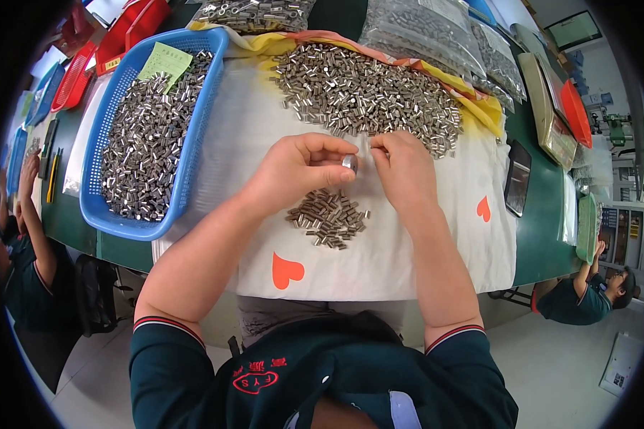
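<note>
In the left hand [288, 174], 1 round silvery piece [350, 163].

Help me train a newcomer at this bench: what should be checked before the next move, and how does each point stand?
1. Round metal piece gripped: ok, between thumb and fingers of the left hand.
2. Part pinched in the right hand: cannot tell; the fingertips hide too much.
3. Small pile apart from the large heap: ok, white cloth shows between them.
4. Blue basket holding parts only: not ok, a yellow-green slip lies on them.
5. Dark phone-like device clear of both hands: ok, off to the right.
</note>
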A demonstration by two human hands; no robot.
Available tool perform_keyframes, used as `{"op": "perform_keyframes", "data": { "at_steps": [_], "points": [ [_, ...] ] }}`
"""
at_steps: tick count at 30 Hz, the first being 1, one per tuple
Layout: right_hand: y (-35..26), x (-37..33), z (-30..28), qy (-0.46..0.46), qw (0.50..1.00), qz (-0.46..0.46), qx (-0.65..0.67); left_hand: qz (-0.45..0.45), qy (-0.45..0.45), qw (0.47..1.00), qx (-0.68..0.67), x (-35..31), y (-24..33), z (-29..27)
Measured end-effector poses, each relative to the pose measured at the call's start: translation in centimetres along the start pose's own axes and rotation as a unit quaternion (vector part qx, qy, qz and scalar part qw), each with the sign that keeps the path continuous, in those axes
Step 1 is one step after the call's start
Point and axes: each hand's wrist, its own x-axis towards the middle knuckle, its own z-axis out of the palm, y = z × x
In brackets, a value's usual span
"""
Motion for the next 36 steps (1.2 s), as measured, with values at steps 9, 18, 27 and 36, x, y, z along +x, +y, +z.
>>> {"op": "perform_keyframes", "data": {
  "at_steps": [9, 18, 27, 36],
  "points": [
    [-2.0, -1.1, -2.2, -0.065, 0.937, 0.025, 0.342, 0.027, 0.026, 0.999, 0.01, -0.1, -0.2, -0.3],
    [-2.7, -1.3, -2.6, -0.038, 0.957, -0.013, 0.286, 0.018, 0.025, 0.999, 0.027, -0.2, -0.1, -0.1],
    [-2.8, -1.6, -2.2, -0.012, 0.971, -0.052, 0.233, 0.005, 0.047, 0.997, 0.059, -0.3, 0.0, 0.1],
    [-0.4, -0.3, -2.8, -0.106, 0.937, 0.069, 0.324, 0.0, -0.006, 0.993, 0.118, -0.6, 0.0, 0.4]
  ]
}}
